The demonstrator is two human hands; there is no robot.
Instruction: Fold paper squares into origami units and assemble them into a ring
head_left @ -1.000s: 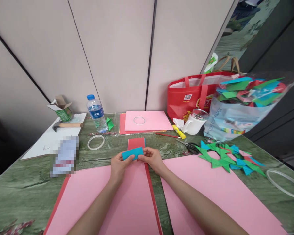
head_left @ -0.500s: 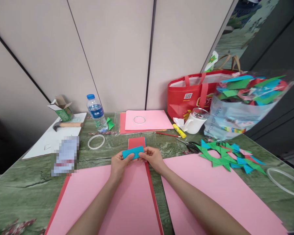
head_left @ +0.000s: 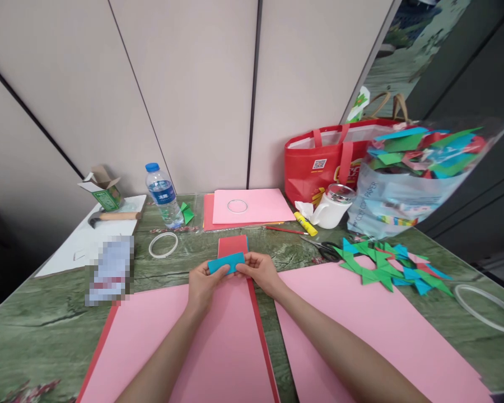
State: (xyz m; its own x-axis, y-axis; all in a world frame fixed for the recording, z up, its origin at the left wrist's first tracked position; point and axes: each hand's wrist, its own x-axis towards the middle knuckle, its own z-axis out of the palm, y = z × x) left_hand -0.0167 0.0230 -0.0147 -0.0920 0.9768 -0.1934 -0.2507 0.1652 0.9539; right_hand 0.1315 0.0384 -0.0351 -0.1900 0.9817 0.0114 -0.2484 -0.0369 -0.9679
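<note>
A folded strip of blue paper (head_left: 226, 263) is pinched at both ends between my hands. My left hand (head_left: 202, 282) grips its left end, thumb on the near face. At the right end, my right hand (head_left: 262, 272) holds it between thumb and fingers. Just behind the strip lies a small stack of red paper (head_left: 232, 244) with a blue edge showing. Below my wrists, a large pink sheet (head_left: 218, 341) rests over a red one, and a second pile of pink sheets (head_left: 340, 313) lies under my right forearm.
Folded green and blue paper stars (head_left: 378, 268) lie at right beside black-handled scissors (head_left: 330, 251). Behind are a white mug (head_left: 332, 210), a glue stick (head_left: 306, 223), a bag of folded paper (head_left: 407, 184) and a red tote (head_left: 306, 168). A water bottle (head_left: 163, 196) and hammer (head_left: 115, 216) are at left.
The view has shifted slightly. Both hands keep the same pinch on the blue paper, which stays in nearly the same place and shape.
</note>
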